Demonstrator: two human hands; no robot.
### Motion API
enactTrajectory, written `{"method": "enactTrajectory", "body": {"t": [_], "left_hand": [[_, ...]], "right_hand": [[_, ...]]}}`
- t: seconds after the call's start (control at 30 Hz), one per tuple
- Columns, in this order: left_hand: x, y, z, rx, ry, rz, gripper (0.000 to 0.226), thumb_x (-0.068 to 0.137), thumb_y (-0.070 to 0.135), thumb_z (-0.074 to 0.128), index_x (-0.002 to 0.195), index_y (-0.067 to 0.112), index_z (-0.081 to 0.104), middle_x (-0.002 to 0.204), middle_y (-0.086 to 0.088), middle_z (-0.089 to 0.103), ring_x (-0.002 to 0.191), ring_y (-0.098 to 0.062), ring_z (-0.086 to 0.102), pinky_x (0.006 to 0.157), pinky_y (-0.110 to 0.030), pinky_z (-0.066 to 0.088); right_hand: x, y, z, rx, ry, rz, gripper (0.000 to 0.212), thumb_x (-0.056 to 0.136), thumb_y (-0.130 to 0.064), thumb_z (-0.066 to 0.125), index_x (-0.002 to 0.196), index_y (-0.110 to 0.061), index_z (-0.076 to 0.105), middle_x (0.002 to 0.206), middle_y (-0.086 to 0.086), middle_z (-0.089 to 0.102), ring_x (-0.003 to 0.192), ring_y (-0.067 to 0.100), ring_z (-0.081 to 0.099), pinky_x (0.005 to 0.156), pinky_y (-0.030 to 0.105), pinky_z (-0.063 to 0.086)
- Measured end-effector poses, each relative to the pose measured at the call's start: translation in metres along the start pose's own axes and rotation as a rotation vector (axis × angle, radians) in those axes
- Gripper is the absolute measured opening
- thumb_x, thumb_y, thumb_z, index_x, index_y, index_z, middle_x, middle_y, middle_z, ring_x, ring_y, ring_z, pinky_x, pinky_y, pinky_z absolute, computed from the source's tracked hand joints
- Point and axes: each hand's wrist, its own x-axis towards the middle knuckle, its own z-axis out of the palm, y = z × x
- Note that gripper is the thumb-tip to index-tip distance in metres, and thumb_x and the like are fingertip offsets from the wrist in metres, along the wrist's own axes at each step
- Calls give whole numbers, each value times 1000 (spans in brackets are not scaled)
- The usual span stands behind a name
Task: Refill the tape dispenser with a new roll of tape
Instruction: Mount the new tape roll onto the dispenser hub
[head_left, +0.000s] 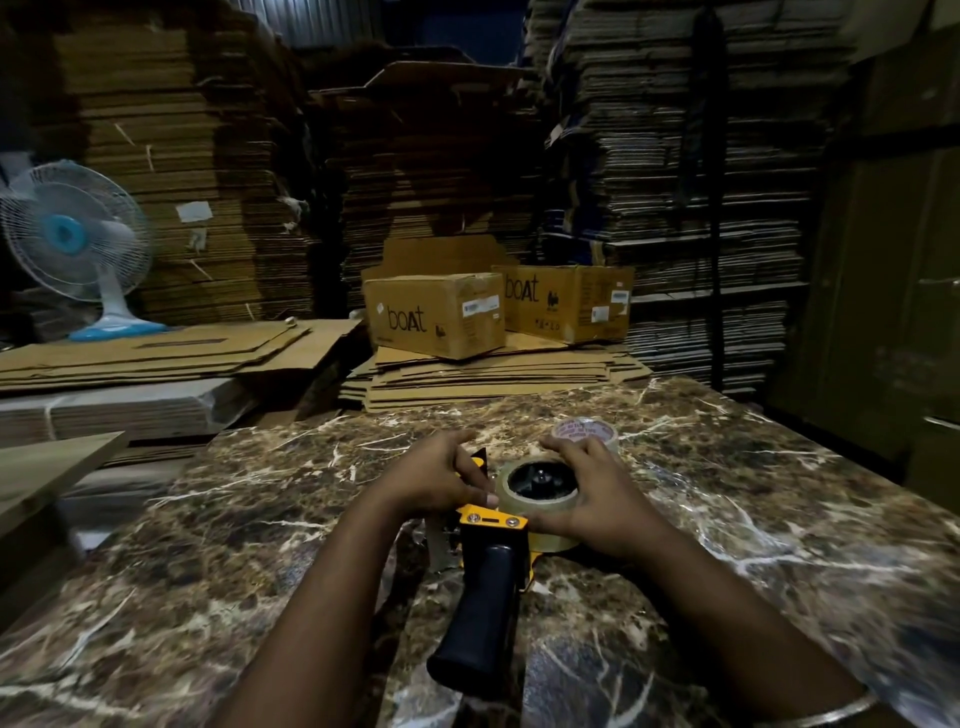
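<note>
Two cardboard boxes (435, 313) marked "boat" sit on flattened sheets beyond a brown marble table (727, 519), with a white and blue fan (78, 244) at far left. On the table's middle lies the yellow tape dispenser (491, 525), on its side, its long axis running toward the camera: black handle (480, 618) nearest, head away. A clear tape roll (540, 486) sits on its hub. The right hand (597, 493) curls around that roll, fingers spread on its rim. The left hand (441, 475) grips the dispenser's head, fingers bent. Behind the right hand rests a second roll (584, 431) with red print.
</note>
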Motion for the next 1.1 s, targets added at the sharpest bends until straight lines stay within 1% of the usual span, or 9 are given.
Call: {"method": "enactTrajectory", "body": {"t": [0.1,0.2,0.27,0.43,0.57,0.73,0.8,0.93,1.1], "left_hand": [[0,-2,-1,-25,-31,17,18,76,13,83,92,5,81,146,-5,53,147,-9,25,107,-26,31],[1,-6,-1,-57,-65,22,12,77,12,82,87,5,82,125,0,68,144,-5,28,107,-29,35],[-1,-7,-1,-56,-56,34,9,78,9,80,84,2,81,117,5,68,140,-1,30,105,-29,38],[-3,-11,-5,-96,-44,52,3,80,7,77,81,6,80,136,10,54,128,-1,43,110,-40,41],[-7,-19,-11,-113,-111,127,13,84,10,76,78,22,78,142,14,48,131,-4,44,105,-33,45],[-8,-27,-11,-67,-76,174,11,88,7,71,84,12,80,142,16,48,127,5,47,96,-22,51],[-9,-28,-9,-67,-51,182,14,87,5,71,81,15,79,140,16,50,125,5,48,94,-20,52],[-15,-31,-5,-93,-12,205,18,84,3,74,77,19,77,139,11,51,121,2,53,98,-27,53],[-19,-38,0,-144,54,238,7,81,5,78,84,11,75,141,13,47,113,-3,61,92,-26,55]], "right_hand": [[0,0,1,6,6,1,113,47,-83,67,147,-39,39,127,-5,42,129,21,40,105,46,45],[0,-1,0,-3,8,-11,108,52,-79,72,147,-38,40,128,-4,42,129,21,38,104,43,43],[0,0,1,26,-6,-19,103,57,-73,78,146,-37,41,127,-5,42,127,19,40,104,40,43],[-2,1,4,145,-30,-17,111,48,-77,73,144,-29,46,129,-7,49,123,16,52,104,45,49],[-2,0,6,169,-39,-22,113,47,-77,72,145,-27,44,136,-4,50,126,17,51,106,46,48],[-1,-1,8,196,-42,-25,111,48,-75,72,144,-26,44,137,-3,49,125,18,52,106,46,48],[-1,-2,9,192,-30,-30,109,48,-73,72,143,-28,45,139,-3,50,125,18,52,105,46,48],[0,-4,14,242,-6,-29,90,62,-56,84,139,-31,45,139,-6,50,123,18,52,101,47,49],[2,-5,17,299,-11,-13,88,55,-63,80,132,-43,43,137,-10,52,122,18,54,98,50,50]]}}
